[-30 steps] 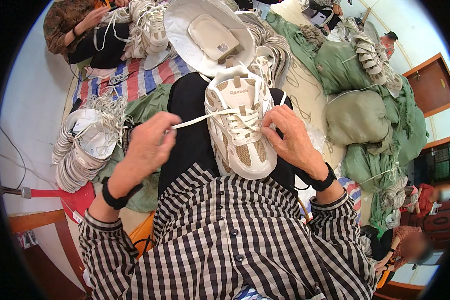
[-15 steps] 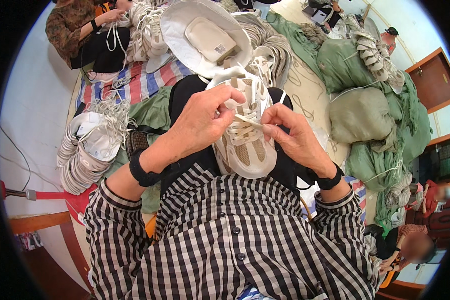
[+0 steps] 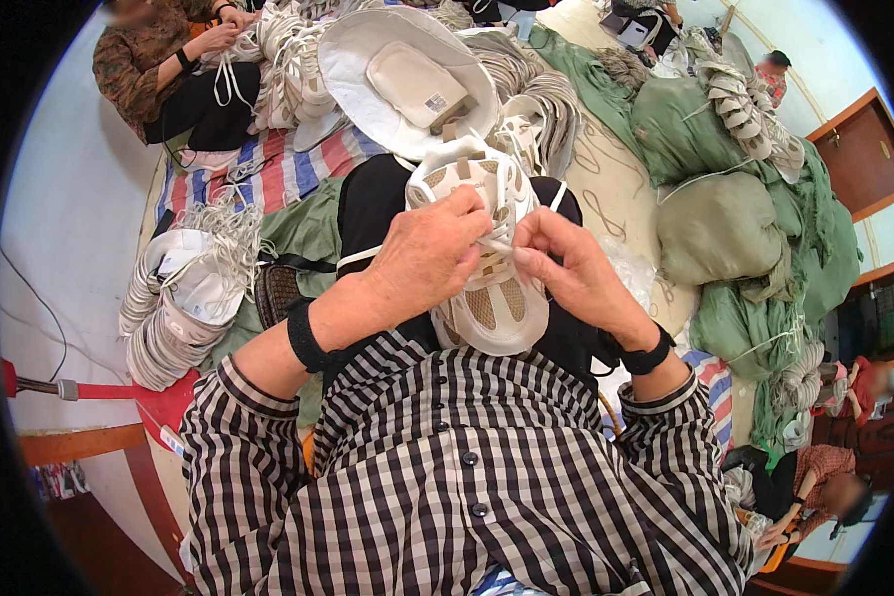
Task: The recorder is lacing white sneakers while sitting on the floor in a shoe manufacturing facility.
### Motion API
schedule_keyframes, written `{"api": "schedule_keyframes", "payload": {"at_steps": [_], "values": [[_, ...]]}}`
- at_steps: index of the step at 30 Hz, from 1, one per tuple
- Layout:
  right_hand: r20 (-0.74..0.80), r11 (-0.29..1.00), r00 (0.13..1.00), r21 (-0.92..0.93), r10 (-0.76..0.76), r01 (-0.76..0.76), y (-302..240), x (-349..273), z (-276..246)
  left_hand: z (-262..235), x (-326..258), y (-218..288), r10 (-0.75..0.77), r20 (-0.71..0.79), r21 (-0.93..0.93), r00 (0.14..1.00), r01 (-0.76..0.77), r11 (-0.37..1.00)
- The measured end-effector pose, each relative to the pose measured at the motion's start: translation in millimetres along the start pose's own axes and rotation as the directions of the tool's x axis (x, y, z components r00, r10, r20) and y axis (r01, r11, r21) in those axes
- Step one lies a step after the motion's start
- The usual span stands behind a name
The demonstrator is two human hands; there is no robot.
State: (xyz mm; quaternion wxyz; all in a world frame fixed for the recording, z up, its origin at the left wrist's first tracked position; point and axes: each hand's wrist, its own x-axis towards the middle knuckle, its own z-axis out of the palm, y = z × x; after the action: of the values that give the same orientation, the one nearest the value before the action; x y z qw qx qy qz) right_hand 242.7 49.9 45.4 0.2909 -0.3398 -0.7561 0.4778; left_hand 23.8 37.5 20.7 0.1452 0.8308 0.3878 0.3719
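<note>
Stack of pale shoes (image 3: 174,338) on the left, loose laces on top, apart from the lap. Left hand (image 3: 432,243) over the left side of the lacing: fingers curled close together, thumb tip hidden – can't tell what it grips. White lace (image 3: 498,241) shows between the hands; should be light, limp, maybe a bit slippery, so pinch near the end, thumb against forefinger. Shoe (image 3: 494,310) sits on the lap over black trousers (image 3: 370,199), upper facing up, toe near, heel far. Likely light, soft at mesh and tongue, stiffer at toe and sole; not fragile, but pale material may mark. Steady it by the sides, not the tongue. Right hand (image 3: 556,258) at the lacing's right edge – thumb and forefinger pinching the lace
</note>
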Motion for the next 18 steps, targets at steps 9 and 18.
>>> {"api": "schedule_keyframes", "payload": {"at_steps": [9, 18], "values": [[-0.219, 0.826, 0.955, 0.487, -0.199, 0.284, -85, -68, -67, -43, -23, 55, 0.097, 0.203, -0.290, 0.974, -0.035, 0.956], [-0.204, 0.559, 0.803, 0.623, -0.559, 0.547, -128, -143, -110, -145, -78, 101, -0.118, 0.435, -0.386, 0.893, 0.303, 0.871]]}}
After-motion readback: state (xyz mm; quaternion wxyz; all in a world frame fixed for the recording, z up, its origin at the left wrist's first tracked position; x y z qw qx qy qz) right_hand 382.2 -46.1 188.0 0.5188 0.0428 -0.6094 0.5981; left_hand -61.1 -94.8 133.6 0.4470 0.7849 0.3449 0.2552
